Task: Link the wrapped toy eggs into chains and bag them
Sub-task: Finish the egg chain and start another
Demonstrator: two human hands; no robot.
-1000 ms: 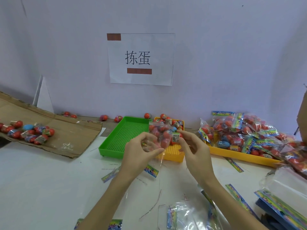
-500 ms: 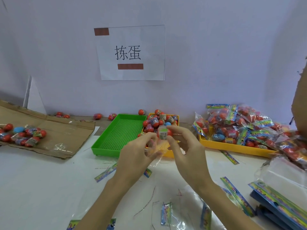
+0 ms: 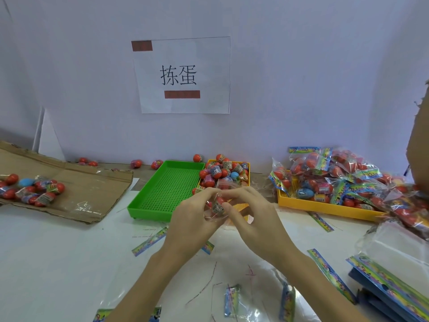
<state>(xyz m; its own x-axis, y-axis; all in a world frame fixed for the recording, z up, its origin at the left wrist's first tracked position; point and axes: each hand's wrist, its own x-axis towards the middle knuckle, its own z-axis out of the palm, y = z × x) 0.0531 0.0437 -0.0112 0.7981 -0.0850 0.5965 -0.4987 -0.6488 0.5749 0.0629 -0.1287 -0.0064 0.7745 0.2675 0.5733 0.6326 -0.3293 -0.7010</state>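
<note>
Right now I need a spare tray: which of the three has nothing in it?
The green tray, left of the hands. The small yellow tray holds loose eggs; the big yellow tray holds filled bags.

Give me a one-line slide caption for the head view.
Both hands pinch a wrapped toy egg in clear film in front of the green tray, loose eggs piled behind.

One head-worn camera looks forward and down, close over the white table (image 3: 58,263), facing the back wall (image 3: 301,89).
</note>
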